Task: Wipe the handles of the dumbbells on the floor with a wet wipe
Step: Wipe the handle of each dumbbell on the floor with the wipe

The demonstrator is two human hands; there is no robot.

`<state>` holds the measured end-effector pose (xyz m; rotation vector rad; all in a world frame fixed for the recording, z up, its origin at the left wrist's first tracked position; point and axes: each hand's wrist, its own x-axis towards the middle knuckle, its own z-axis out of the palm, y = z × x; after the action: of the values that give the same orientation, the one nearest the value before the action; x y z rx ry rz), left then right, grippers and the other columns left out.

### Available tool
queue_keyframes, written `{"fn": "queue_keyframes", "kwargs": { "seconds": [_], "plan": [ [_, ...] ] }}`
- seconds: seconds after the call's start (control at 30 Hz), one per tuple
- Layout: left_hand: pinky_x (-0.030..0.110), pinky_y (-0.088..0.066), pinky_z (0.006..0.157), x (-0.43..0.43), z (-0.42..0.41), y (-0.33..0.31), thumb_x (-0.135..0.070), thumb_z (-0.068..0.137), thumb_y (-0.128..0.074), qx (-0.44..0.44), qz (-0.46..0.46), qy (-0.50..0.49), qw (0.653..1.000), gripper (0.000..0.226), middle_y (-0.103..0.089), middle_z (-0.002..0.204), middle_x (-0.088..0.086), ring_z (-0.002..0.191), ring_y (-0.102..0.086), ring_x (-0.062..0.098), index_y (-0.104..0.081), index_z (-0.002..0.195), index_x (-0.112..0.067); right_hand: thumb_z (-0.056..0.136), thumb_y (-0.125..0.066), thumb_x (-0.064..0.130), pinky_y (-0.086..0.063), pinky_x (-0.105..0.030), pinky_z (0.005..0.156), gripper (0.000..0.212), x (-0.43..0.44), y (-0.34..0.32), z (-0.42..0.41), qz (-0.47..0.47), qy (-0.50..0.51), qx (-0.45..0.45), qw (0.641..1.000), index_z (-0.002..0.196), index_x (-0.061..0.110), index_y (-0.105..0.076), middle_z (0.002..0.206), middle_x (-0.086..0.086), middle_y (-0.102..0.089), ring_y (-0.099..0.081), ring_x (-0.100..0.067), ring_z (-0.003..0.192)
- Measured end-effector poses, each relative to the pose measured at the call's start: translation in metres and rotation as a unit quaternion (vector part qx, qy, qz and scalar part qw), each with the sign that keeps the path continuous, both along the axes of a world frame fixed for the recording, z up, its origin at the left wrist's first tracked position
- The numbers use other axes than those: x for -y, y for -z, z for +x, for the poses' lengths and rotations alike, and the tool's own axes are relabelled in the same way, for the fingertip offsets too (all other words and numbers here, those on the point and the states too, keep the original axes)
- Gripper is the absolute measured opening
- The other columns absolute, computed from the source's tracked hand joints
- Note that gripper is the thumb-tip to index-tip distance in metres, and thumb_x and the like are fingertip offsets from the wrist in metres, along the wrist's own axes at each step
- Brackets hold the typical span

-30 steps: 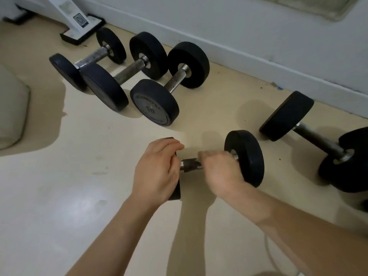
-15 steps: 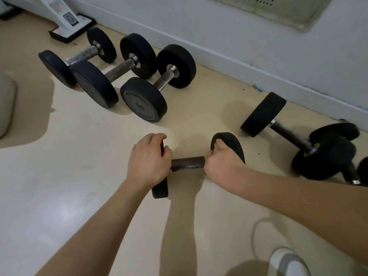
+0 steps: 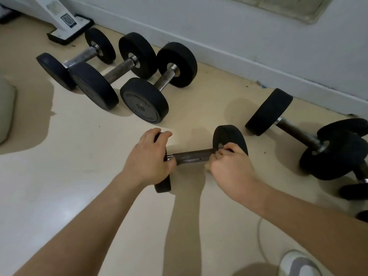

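A small dumbbell with a dark metal handle (image 3: 191, 156) and black end discs lies on the beige floor in front of me. My left hand (image 3: 149, 158) is clamped over the top of its left disc (image 3: 163, 185). My right hand (image 3: 231, 168) is closed around the handle's right end, against the right disc (image 3: 231, 136). A small pale scrap of the wet wipe (image 3: 207, 166) shows under my right palm; the remainder is hidden. Most of the handle between my hands is bare.
Three larger dumbbells (image 3: 117, 70) lie side by side at the back left near the wall. More dumbbells (image 3: 294, 130) lie at the right. A white machine base (image 3: 67, 22) stands far left, a padded cushion (image 3: 6, 108) at the left edge, my shoe (image 3: 296, 263) bottom right.
My right hand has slid along the handle from near the left disc to the right end, baring more of the handle. My left hand stays on the left disc.
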<state>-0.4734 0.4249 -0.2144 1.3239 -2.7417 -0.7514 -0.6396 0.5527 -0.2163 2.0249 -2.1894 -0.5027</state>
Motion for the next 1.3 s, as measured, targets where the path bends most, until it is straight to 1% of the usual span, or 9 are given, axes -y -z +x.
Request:
{"fn": "queue_keyframes", "kwargs": {
  "seconds": [0.17, 0.27, 0.4, 0.63, 0.77, 0.9, 1.07, 1.2, 1.3],
  "plan": [
    [0.039, -0.027, 0.114, 0.018, -0.013, -0.002, -0.042, 0.090, -0.055, -0.127, 0.012, -0.075, 0.989, 0.061, -0.022, 0.154, 0.002, 0.142, -0.022, 0.024, -0.034, 0.144, -0.023, 0.074, -0.069, 0.008, -0.045, -0.037, 0.088, 0.018, 0.048, 0.013, 0.015, -0.138, 0.087, 0.186, 0.969, 0.091, 0.014, -0.067, 0.085, -0.003, -0.068, -0.064, -0.023, 0.087],
    [0.036, -0.020, 0.117, 0.006, 0.001, 0.001, -0.032, 0.081, -0.071, -0.099, -0.009, -0.006, 0.995, 0.083, -0.001, 0.160, -0.001, 0.147, -0.005, 0.021, -0.023, 0.149, -0.024, 0.084, -0.061, 0.010, -0.034, -0.041, 0.106, 0.039, 0.066, 0.039, 0.048, -0.137, 0.107, 0.226, 0.959, 0.122, 0.010, -0.059, 0.128, -0.007, -0.060, -0.050, -0.027, 0.125],
    [0.037, -0.026, 0.115, 0.025, 0.008, -0.008, -0.036, 0.066, -0.084, 0.028, -0.026, 0.084, 0.996, 0.118, 0.011, 0.158, -0.002, 0.147, -0.002, 0.024, -0.002, 0.151, -0.028, 0.082, -0.056, 0.015, -0.040, -0.038, 0.103, 0.037, 0.076, 0.046, 0.050, -0.161, -0.001, 0.252, 0.954, 0.117, 0.007, -0.064, 0.125, -0.010, -0.063, -0.056, -0.024, 0.121],
    [0.041, -0.025, 0.116, 0.063, 0.002, -0.023, -0.054, 0.065, -0.078, 0.146, -0.240, 0.336, 0.899, 0.080, -0.039, 0.146, 0.006, 0.144, -0.020, 0.028, -0.036, 0.129, -0.032, 0.059, -0.083, 0.008, -0.056, -0.037, 0.080, 0.054, 0.065, 0.032, -0.018, -0.097, -0.112, 0.114, 0.982, 0.111, 0.004, -0.068, 0.110, -0.012, -0.071, -0.070, -0.025, 0.095],
    [0.038, -0.042, 0.097, 0.048, -0.009, -0.037, -0.056, 0.072, -0.071, 0.194, -0.254, 0.406, 0.856, 0.065, -0.058, 0.116, 0.001, 0.111, -0.050, 0.027, -0.039, 0.121, -0.029, 0.084, -0.048, 0.012, -0.053, -0.038, 0.087, 0.033, 0.064, 0.018, -0.046, -0.069, -0.189, 0.041, 0.979, 0.109, 0.003, -0.068, 0.104, -0.014, -0.071, -0.067, -0.030, 0.097],
    [0.033, -0.041, 0.066, -0.019, -0.017, -0.038, -0.066, 0.080, -0.055, 0.183, -0.155, 0.354, 0.904, 0.059, -0.054, 0.102, 0.001, 0.083, -0.050, 0.023, -0.039, 0.117, -0.023, 0.095, -0.044, 0.018, -0.018, -0.036, 0.115, 0.036, 0.068, -0.010, -0.072, 0.074, -0.252, -0.043, 0.964, 0.128, 0.010, -0.055, 0.133, -0.009, -0.057, -0.043, -0.024, 0.131],
    [0.029, -0.026, 0.050, -0.093, -0.044, -0.022, -0.071, 0.050, -0.076, 0.126, -0.144, 0.336, 0.922, 0.062, -0.057, 0.066, 0.001, 0.049, -0.053, 0.022, -0.058, 0.077, -0.018, 0.084, -0.059, 0.003, -0.029, -0.032, 0.110, 0.038, 0.012, 0.019, -0.053, -0.049, -0.060, 0.164, 0.983, 0.120, 0.012, -0.063, 0.129, -0.004, -0.061, -0.047, -0.018, 0.130],
    [0.032, -0.042, 0.073, -0.104, -0.044, -0.023, -0.060, 0.064, -0.071, 0.028, -0.092, 0.299, 0.949, 0.044, -0.063, 0.092, -0.007, 0.083, -0.061, 0.018, -0.063, 0.096, -0.030, 0.087, -0.063, 0.008, -0.049, -0.019, 0.090, 0.026, -0.015, 0.024, -0.035, -0.300, 0.304, 0.469, 0.773, 0.110, 0.017, -0.070, 0.109, 0.004, -0.069, -0.063, -0.007, 0.101],
    [0.032, -0.039, 0.099, -0.093, -0.022, -0.016, -0.052, 0.083, -0.060, -0.015, 0.024, 0.202, 0.979, 0.049, -0.044, 0.134, -0.010, 0.119, -0.046, 0.016, -0.044, 0.128, -0.043, 0.086, -0.067, 0.016, -0.052, -0.022, 0.078, 0.017, 0.006, 0.028, -0.032, -0.405, 0.478, 0.492, 0.604, 0.102, 0.020, -0.072, 0.096, 0.004, -0.068, -0.062, -0.008, 0.086]
  ]
}}
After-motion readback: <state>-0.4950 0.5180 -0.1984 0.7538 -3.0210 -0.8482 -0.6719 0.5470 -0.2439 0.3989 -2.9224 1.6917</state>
